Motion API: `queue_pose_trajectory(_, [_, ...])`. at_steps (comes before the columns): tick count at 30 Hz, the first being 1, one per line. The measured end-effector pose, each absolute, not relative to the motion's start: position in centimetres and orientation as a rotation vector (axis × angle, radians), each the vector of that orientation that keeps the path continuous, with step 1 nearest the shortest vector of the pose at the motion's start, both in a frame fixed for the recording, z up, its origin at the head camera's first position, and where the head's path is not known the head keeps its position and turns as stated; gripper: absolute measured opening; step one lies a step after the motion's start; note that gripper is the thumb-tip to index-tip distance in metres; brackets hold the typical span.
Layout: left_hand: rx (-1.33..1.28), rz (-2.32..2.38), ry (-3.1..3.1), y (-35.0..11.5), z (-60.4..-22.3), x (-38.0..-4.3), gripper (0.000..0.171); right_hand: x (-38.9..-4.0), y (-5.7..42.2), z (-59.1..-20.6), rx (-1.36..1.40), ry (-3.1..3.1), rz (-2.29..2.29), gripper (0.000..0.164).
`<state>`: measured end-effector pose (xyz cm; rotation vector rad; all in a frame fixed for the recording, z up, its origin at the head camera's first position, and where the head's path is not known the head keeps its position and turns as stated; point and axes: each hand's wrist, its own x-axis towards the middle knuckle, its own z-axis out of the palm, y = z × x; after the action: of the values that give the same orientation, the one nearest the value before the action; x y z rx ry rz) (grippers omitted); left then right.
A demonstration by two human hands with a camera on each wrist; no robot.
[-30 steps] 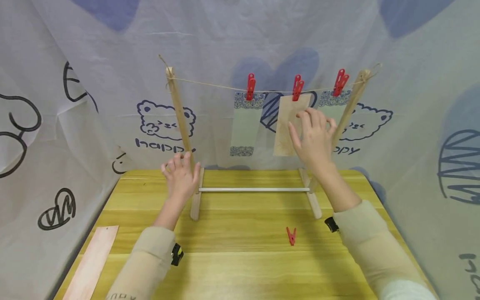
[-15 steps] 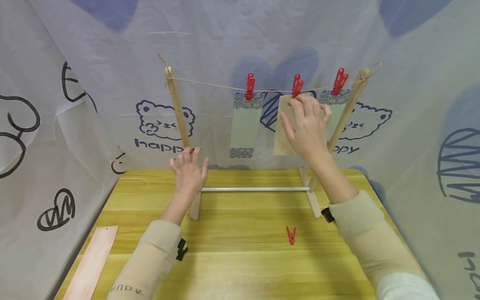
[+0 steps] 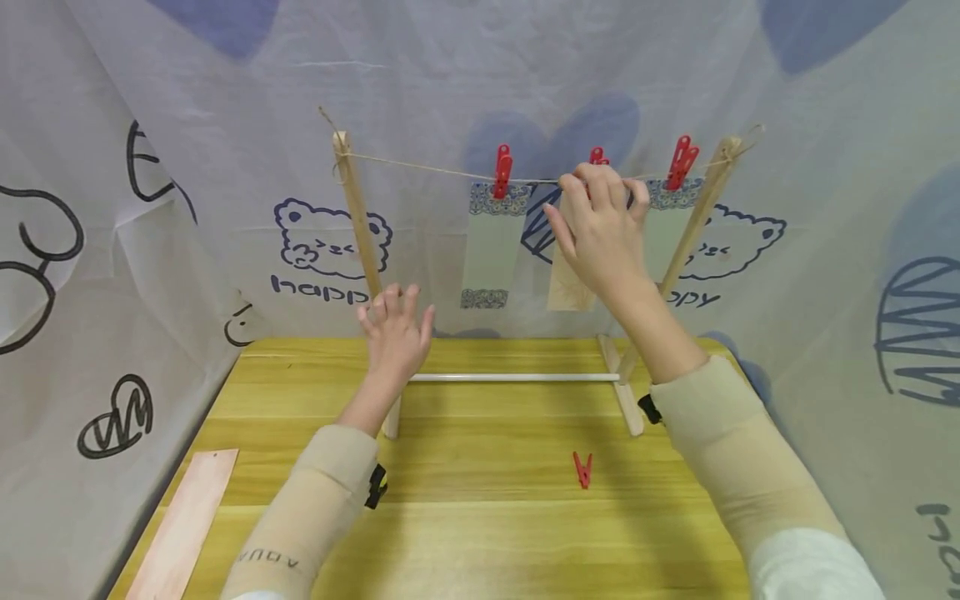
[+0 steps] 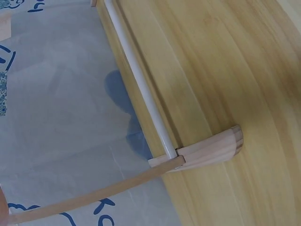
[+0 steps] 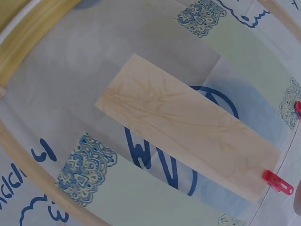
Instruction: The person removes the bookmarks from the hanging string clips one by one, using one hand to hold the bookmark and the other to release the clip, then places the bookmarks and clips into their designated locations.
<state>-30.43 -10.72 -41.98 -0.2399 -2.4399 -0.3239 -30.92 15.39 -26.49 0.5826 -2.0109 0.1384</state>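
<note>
Through my remote cameras I see a beige card with a leafy print [image 5: 188,127] hanging from a string [image 3: 427,167] by a red clip [image 5: 277,182], between two pale green cards [image 3: 491,250]. My right hand [image 3: 603,233] is raised before its upper part, grip loosely spread, fingers bent near the clip; my left hand [image 3: 396,333] has its grip spread before a wooden post [image 3: 360,217]. Closer to me, a loose red clip [image 3: 583,471] lies on the tabletop [image 3: 480,533].

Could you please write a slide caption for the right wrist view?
A bamboo-patterned beige card hangs by a red clip from a string, between two pale-green cards with blue-patterned ends.
</note>
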Motion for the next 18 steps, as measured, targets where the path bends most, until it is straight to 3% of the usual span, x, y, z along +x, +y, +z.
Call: queue_pose_trajectory(18, [-0.262, -0.242, -2.597, -8.9, -41.4, -31.6, 0.04, -31.6, 13.5, -24.4, 0.601, -2.051, 0.03, 0.039])
